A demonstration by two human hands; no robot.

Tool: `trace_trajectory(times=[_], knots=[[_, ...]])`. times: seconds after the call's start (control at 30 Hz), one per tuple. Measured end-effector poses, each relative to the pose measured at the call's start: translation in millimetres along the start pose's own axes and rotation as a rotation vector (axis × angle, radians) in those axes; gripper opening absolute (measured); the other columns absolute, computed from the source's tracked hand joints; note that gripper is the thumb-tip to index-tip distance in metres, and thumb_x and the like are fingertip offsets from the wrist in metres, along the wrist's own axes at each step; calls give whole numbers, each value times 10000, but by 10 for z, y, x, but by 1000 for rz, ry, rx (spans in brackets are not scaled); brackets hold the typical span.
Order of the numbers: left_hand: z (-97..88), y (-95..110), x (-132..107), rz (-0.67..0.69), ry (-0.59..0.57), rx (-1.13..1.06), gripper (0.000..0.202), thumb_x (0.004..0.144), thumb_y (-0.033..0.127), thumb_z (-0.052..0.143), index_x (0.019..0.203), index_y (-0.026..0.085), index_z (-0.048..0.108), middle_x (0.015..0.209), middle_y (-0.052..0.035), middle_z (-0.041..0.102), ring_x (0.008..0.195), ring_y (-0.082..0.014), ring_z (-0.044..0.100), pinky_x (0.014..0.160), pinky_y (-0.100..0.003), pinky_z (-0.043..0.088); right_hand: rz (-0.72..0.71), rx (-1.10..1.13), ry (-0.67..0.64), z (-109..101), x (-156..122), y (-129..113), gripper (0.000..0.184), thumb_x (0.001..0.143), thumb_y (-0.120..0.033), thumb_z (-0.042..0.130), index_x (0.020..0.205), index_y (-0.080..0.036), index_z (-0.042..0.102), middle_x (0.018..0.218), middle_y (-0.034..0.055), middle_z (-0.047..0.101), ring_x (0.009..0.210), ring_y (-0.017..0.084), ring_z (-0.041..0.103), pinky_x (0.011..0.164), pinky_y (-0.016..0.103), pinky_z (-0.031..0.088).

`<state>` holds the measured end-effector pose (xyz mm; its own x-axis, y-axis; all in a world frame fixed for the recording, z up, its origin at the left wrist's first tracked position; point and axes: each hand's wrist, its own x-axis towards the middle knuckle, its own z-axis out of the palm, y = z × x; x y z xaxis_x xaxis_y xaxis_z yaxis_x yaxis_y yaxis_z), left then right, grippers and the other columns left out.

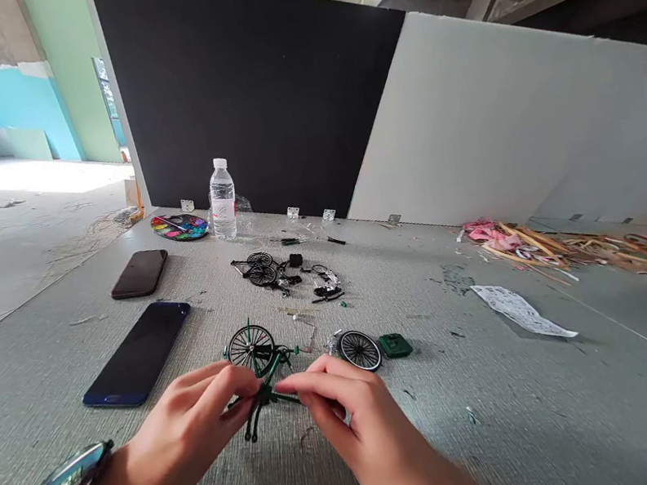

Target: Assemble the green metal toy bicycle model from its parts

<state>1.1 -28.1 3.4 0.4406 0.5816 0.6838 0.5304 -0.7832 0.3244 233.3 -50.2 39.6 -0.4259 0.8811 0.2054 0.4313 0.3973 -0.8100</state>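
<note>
We pinch a green miniature bicycle frame [268, 392] between our left hand [190, 430] and right hand [343, 413], the fingers of each pressed together on it just above the grey desk [482, 414], with a spoked wheel [251, 348] standing upright on its far end. Just right of our hands, a loose spoked wheel [359, 350] lies beside a small green part [395, 345]. Farther off lie a heap of black bicycle parts [285, 274], two smartphones [137, 355] to the left, and a water bottle [223, 200] near a paint palette [179, 227].
</note>
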Motion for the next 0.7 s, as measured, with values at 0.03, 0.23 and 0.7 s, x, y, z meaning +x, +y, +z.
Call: trace_trajectory(times=[0.03, 0.23, 0.7], knots=[[-4, 1, 0, 22, -5, -1, 247, 1132, 261, 405, 961, 192, 570, 735, 8, 665, 585, -134, 616, 539, -228, 480, 4, 11, 4, 9, -1, 5, 346, 1021, -134, 525, 1228, -297, 750, 990, 20, 679, 835, 154, 629, 740, 309, 484], [-24, -19, 22, 163, -34, 5, 256, 1125, 167, 369, 1021, 157, 602, 693, 11, 591, 556, -139, 525, 503, -242, 423, 24, 73, 29, 58, 2, 22, 338, 1019, -137, 534, 1216, -296, 757, 998, 23, 689, 867, 167, 653, 774, 324, 510], [-68, 23, 65, 250, -55, 110, 316, 1143, 172, 310, 1020, 137, 599, 675, 3, 582, 543, -155, 522, 495, -277, 466, 51, 77, 59, 103, 16, 0, 296, 1022, -148, 533, 1155, -267, 769, 1024, 26, 725, 895, 159, 671, 792, 311, 519]])
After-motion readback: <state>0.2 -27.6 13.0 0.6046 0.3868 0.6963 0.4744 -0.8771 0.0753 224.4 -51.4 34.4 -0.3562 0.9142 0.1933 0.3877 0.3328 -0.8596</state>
